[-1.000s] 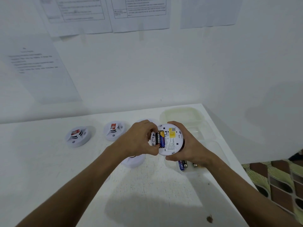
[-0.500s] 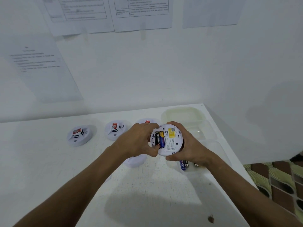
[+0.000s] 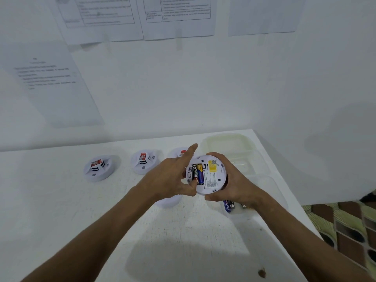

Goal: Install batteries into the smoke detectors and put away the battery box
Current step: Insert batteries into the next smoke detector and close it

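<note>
Here, just right of the frame's centre, the right hand [image 3: 234, 180] curls its fingers and thumb round the rim of a round white smoke detector [image 3: 207, 175], held above the white table [image 3: 183, 231] with its back toward the camera. In the open battery compartment lie 2 batteries side by side: a black Eveready battery [image 3: 195, 173] and a blue and yellow battery [image 3: 200, 173] touching it on its right; a yellow label sits further right on the same back face. The left hand [image 3: 168, 178] is at the detector's left edge, its thumb [image 3: 191, 185] pressing on the lower end of the black battery, its index finger stretched straight toward the upper middle of the frame; the other fingers cannot be made out. On the table behind, 3 more detectors [image 3: 99, 167] [image 3: 144, 161] [image 3: 181, 153] stand in a row, the third partly hidden by the left hand, and another white round piece [image 3: 168, 201] lies under the left wrist. A clear plastic battery box [image 3: 268, 192] sits below the right hand, with loose batteries [image 3: 227, 205] in it, and its lid [image 3: 230, 143] lies near the table's far right corner. Printed sheets [image 3: 177, 15] hang on the wall along the top.
</note>
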Available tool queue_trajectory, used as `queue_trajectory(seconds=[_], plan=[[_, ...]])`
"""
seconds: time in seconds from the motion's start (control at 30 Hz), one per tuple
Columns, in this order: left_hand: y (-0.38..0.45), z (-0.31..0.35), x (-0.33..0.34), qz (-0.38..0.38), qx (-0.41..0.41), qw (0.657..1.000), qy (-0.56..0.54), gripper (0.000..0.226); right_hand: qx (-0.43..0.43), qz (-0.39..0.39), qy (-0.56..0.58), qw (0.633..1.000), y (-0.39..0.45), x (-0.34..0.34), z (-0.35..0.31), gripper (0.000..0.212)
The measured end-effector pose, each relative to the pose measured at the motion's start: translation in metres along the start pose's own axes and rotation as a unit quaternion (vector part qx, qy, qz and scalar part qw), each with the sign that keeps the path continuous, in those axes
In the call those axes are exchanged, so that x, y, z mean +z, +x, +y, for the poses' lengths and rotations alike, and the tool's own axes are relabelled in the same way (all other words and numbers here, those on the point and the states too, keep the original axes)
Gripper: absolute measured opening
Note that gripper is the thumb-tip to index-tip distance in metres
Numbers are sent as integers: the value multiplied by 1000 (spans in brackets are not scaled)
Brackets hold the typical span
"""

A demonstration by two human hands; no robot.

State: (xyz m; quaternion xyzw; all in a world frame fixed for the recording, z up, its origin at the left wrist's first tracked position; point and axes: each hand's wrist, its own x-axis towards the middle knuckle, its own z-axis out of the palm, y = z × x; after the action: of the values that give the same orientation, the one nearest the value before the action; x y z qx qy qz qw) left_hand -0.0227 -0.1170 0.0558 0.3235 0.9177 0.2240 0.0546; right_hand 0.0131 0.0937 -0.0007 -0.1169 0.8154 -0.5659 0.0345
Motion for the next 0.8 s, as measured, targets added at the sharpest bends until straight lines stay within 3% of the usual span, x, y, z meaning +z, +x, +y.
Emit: queue_trajectory(seconds=[0.23, 0.4, 0.67, 0.8], plan=[[1, -4, 9, 47, 45, 998, -17, 73, -3, 30, 21, 999, -1, -6, -2, 98], [11, -1, 12, 80, 9, 990, -111, 78, -2, 32, 32, 999, -6, -21, -2, 98], [30, 39, 19, 113, 35, 987, -106, 68, -10, 75, 29, 997, -12, -47, 3, 98], [55, 62, 24, 183, 40, 974, -127, 63, -10, 98, 54, 994, -20, -72, 10, 97]])
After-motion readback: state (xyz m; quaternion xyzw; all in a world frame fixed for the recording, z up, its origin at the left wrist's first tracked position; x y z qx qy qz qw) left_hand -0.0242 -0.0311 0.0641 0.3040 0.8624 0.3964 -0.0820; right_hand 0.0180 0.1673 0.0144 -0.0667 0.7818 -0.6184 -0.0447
